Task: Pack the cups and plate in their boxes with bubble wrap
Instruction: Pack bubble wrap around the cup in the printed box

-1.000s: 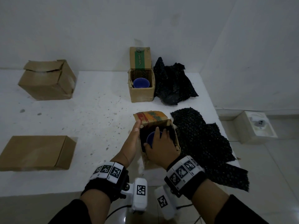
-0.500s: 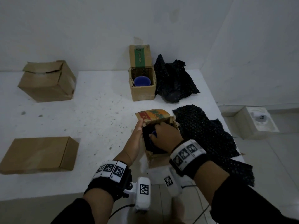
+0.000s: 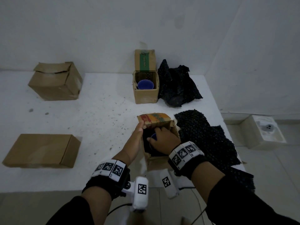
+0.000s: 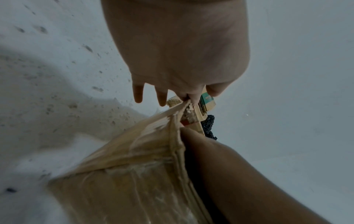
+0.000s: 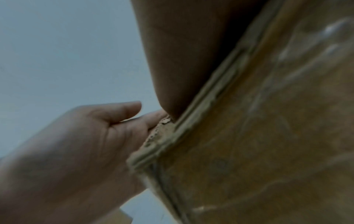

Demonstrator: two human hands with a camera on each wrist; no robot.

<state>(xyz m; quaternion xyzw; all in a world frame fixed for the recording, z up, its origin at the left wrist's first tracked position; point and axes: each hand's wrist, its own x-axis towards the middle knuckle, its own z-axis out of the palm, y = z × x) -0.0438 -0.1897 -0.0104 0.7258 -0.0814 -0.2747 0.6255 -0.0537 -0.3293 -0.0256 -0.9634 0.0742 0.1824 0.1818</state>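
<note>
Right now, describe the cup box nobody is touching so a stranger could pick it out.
Look to the far edge of the white table, by the wall. The small open cardboard box beside crumpled black bubble wrap is it: a green-printed flap stands upright, and a blue cup sits uncovered inside.

A white speckled counter (image 3: pixel 90 114) fills the corner of a room with plain white walls (image 3: pixel 97 26). Past its right edge, on the pale tiled floor (image 3: pixel 267 168), a white square block (image 3: pixel 263 135) with a hollow top sits against the wall.
</note>
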